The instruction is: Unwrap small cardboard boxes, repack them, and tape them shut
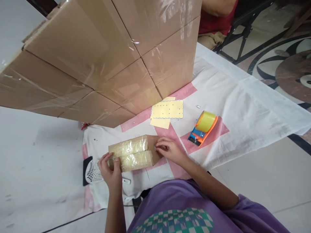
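A small cardboard sleeve [153, 144] lies on the white and pink cloth [233, 106], holding two plastic-wrapped pale yellow rolls [133, 155]. My left hand [110, 170] grips the left end of the rolls, fingers curled around them. My right hand [168, 149] pinches the right end flap of the cardboard, fingers closed, with a small metal piece at the fingertips.
A big stack of taped cardboard boxes [102, 55] looms at the back left. A yellow sheet with dots [167, 109] and an orange and blue tape dispenser [202, 128] lie on the cloth. A white perforated object [93, 171] sits by my left hand. Another person in red [216, 16] sits behind.
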The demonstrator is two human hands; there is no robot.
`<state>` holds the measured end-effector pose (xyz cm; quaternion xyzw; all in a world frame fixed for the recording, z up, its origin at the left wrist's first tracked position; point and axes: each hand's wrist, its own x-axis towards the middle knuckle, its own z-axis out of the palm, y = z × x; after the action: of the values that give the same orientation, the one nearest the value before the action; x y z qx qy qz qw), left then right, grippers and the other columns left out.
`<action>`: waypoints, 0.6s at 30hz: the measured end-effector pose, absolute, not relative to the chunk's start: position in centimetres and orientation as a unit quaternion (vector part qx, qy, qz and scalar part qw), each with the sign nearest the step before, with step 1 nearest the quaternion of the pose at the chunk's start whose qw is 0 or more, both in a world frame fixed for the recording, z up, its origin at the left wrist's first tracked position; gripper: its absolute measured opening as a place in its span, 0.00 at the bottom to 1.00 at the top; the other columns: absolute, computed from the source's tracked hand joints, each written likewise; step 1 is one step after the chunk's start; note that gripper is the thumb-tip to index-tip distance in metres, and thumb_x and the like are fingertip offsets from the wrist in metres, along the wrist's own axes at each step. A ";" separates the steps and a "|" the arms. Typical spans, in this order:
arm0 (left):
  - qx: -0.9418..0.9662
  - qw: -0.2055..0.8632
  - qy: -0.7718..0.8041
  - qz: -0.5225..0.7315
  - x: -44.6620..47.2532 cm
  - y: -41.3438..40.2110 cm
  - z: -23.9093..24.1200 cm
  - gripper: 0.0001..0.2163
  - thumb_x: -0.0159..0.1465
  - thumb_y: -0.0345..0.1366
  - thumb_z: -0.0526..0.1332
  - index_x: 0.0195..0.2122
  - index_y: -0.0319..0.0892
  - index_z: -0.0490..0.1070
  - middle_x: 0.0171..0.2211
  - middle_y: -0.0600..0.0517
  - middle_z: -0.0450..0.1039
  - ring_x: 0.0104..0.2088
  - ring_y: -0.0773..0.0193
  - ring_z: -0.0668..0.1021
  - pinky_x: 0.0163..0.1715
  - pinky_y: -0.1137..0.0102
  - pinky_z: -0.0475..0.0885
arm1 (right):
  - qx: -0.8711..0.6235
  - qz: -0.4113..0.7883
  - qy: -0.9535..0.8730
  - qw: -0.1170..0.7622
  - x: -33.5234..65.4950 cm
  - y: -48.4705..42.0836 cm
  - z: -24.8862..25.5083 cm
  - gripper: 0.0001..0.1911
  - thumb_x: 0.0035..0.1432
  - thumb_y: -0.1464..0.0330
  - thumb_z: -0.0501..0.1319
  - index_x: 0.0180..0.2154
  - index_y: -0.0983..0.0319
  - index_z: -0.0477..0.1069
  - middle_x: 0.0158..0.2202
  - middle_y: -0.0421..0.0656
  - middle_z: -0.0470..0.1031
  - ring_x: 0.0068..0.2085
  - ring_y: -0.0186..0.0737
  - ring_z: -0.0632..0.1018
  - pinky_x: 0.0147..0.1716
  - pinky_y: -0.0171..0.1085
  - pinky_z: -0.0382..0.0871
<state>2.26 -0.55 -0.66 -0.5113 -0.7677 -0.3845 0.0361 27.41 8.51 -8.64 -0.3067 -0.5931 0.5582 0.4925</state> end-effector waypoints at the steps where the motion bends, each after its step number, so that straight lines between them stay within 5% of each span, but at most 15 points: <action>1: -0.511 0.036 -0.768 -0.384 2.3 -0.6 -0.7 0.12 0.63 0.37 0.62 0.47 0.42 0.72 0.50 0.46 0.68 0.54 0.55 0.70 0.59 0.56 0.64 | -0.302 0.561 -0.594 0.492 27.4 8.6 -8.7 0.04 0.58 0.70 0.65 0.37 0.59 0.78 0.36 0.43 0.74 0.29 0.33 0.70 0.25 0.33 0.63; 18: -0.518 0.030 -0.777 -0.356 2.4 -0.2 -0.3 0.12 0.63 0.37 0.62 0.48 0.41 0.71 0.50 0.45 0.66 0.55 0.53 0.69 0.60 0.55 0.62 | -0.308 0.635 -0.559 0.435 27.1 8.6 -7.6 0.11 0.51 0.77 0.60 0.37 0.61 0.72 0.36 0.41 0.69 0.30 0.33 0.68 0.27 0.32 0.61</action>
<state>2.40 -0.19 -0.27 -0.5181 -0.7774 -0.3556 0.0302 27.13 8.62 -7.61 -0.3081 -0.5594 0.6348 0.4349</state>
